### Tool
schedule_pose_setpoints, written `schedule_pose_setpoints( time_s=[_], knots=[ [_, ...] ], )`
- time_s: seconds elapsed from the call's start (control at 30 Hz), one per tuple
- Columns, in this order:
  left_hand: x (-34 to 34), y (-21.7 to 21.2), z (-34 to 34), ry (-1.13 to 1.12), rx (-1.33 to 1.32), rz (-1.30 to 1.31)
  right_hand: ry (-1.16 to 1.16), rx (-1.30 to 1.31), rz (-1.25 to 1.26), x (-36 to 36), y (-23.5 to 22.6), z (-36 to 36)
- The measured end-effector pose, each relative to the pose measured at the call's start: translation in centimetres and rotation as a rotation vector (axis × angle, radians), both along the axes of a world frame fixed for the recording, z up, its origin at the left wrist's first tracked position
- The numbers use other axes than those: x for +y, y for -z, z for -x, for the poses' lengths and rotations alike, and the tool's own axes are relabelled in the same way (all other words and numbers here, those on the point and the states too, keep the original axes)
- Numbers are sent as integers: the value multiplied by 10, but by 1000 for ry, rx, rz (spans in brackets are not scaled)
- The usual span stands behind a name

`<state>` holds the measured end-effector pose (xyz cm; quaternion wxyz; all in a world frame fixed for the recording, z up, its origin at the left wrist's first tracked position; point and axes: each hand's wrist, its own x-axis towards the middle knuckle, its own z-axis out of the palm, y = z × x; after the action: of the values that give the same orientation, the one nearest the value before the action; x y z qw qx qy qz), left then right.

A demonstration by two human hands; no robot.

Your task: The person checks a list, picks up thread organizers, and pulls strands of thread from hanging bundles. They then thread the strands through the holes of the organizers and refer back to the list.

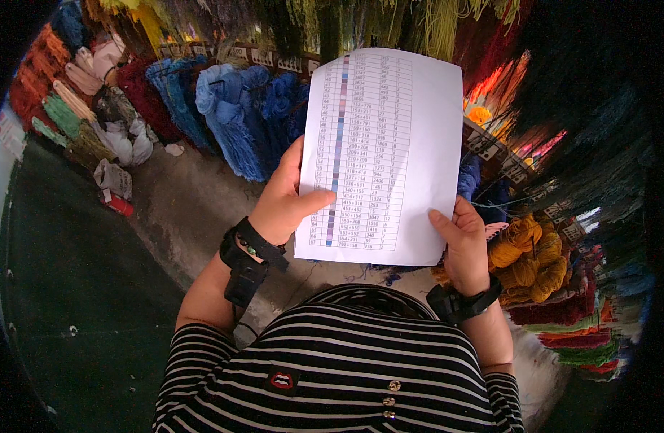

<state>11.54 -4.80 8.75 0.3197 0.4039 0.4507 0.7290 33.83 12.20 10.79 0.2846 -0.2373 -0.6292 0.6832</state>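
the left hand (285,198) grips the white printed sheet (389,144) at its lower left edge, thumb pressed across the front beside the narrow column of colour swatches, fingers hidden behind the paper. the right hand (463,242) pinches the sheet's lower right corner, thumb on the front, the rest curled behind. both hands are closed on the paper, holding it up in front of the chest, tilted a little, its top toward the far racks. each wrist carries a black strap, with a small black device (244,278) on the left one.

the sheet looks very light and limp; i judge it would flop or crease if held by one corner alone, and it tears easily, so the two low grips on opposite edges suit it, keeping it flat enough to read. it is dry and not slippery, and a light pinch is enough.

below the hands is a black-and-white striped top (346,361). beyond the paper, blue yarn hanks (234,115) hang along the far left, with red, green and pale bundles (79,108) further left. to the right, mustard-yellow skeins (530,260) lie just beside the right hand, with red and green yarn stacked under them. a grey concrete floor (180,202) runs along the left.
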Motion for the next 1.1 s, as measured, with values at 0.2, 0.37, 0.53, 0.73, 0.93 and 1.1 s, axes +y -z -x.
schedule_pose_setpoints(
  time_s=[0.2,0.37,0.53,0.73,0.93,1.1],
  knots=[
    [15,-19,2,68,27,-12,24,11,44,12,-6,3],
    [31,-27,9,110,86,-3,42,33,80,22,-10,3],
    [42,-29,11,105,132,-22,44,50,68,31,-11,2],
    [38,-30,8,100,108,-12,40,55,77,27,-10,1],
    [36,-29,7,97,106,-36,26,62,0,24,-14,1],
    [36,-29,6,63,91,-42,43,45,-23,21,-22,5]
  ],
)
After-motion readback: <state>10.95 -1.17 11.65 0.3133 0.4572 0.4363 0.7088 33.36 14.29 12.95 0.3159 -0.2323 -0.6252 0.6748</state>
